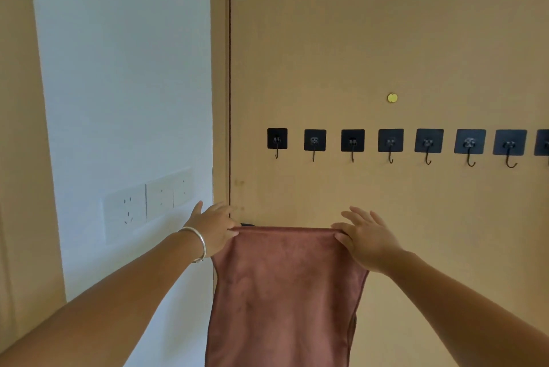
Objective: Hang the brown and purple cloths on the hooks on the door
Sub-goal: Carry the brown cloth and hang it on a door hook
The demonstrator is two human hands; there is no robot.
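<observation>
Two hands, left hand [215, 228] and right hand [364, 240], pinch a brown plush cloth's [285, 292] top corners below black adhesive hooks [352, 142]; its small black loop [247, 224], just beyond the left fingertips, may miss a hook.

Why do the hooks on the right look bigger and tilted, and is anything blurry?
Head view: wide-angle distortion stretches and tilts the row of hooks toward the right edge; soft even light, no glare; brown cloth and door slightly soft.

A single head-worn wide-angle camera faces a door [386, 40] straight on from close range, at arm's reach. The row of hooks [391, 141] runs from centre toward 3 o'clock; a white wall [124, 69] fills the 9 o'clock side.
</observation>
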